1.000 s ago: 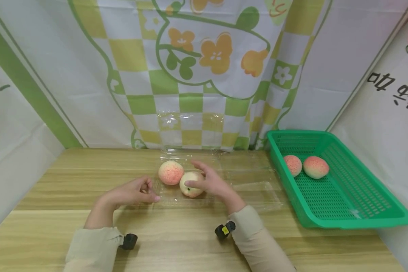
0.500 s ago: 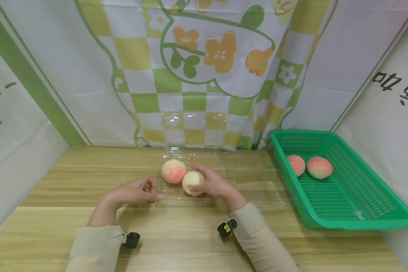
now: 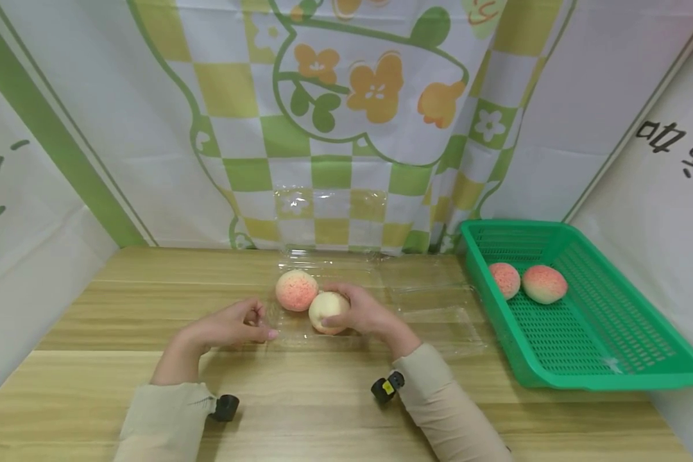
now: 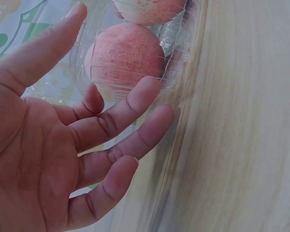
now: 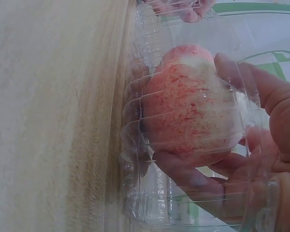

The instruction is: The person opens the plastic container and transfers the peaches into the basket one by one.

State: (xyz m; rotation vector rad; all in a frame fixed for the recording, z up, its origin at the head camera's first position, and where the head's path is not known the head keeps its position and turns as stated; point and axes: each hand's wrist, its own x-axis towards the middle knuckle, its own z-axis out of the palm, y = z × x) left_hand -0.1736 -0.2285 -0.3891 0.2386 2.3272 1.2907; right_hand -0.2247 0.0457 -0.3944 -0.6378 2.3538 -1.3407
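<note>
A clear plastic clamshell box (image 3: 329,339) lies on the table with its lid raised against the curtain. Inside it, my right hand (image 3: 360,313) grips a cream and pink peach (image 3: 326,312), fingers curled round its sides; the right wrist view shows this peach (image 5: 191,108) through the box wall. Touching it on the left is a second peach (image 3: 296,290), pinker on top. My left hand (image 3: 228,324) is at the box's left front corner, thumb tip by the rim. In the left wrist view, the left hand (image 4: 48,140) has loosely bent fingers and holds nothing.
To the right stands a green plastic basket (image 3: 516,350) with two peaches (image 3: 545,284) in it. Another clear plastic piece (image 3: 439,321) lies flat between box and basket. A checked curtain (image 3: 335,173) hangs behind the wooden table (image 3: 300,410).
My right hand's fingers have closed round the peach, and it has turned so its dark spot no longer shows. The left hand stays at the corner. The head view shifted slightly.
</note>
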